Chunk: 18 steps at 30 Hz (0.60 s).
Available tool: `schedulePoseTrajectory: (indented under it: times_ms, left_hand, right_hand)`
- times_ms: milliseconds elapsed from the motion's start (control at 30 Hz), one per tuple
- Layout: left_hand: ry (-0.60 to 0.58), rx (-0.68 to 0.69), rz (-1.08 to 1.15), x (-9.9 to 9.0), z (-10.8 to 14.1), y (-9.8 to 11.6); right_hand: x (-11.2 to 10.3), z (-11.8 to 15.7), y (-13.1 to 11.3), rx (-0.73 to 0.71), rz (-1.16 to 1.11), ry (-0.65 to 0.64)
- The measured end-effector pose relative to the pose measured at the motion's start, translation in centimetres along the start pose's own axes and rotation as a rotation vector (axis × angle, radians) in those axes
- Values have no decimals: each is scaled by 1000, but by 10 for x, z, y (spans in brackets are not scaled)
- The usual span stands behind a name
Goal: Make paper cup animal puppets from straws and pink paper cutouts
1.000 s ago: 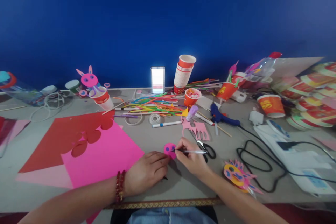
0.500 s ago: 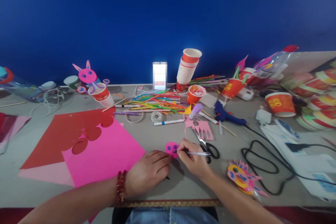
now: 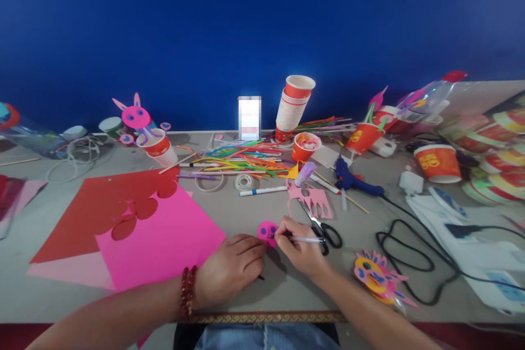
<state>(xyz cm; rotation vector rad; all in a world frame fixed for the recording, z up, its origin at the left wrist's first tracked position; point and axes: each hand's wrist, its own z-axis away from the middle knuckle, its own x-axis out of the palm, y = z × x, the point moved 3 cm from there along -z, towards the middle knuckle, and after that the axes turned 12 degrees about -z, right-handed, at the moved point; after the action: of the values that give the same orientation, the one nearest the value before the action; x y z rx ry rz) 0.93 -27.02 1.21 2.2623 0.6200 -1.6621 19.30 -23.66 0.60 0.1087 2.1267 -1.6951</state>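
A small bright pink paper circle with blue eye spots lies on the table in front of me. My right hand pinches a pen, its tip touching the lower part of the circle. Fingers together and curled, my left hand holds the circle's left edge down. A small dark tip pokes out under that hand; the rest of it is hidden. Black-handled scissors lie just beyond my right hand, partly under a cut pink paper scrap.
Red and pink sheets spread at left. Behind are colourful pipe cleaners, a tape roll, a marker and stacked paper cups. A blue glue gun, its cable and a pink-yellow paper figure lie at right.
My right hand and the pen have shifted very slightly left over the circle. My left hand stays on the circle's edge.
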Motion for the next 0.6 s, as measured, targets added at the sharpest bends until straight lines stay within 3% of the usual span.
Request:
schedulePoseTrajectory:
  times_ms: [600]
  left_hand:
    - [18, -3, 10, -2, -1, 0]
  right_hand:
    - [-1, 0, -1, -12, 5, 24]
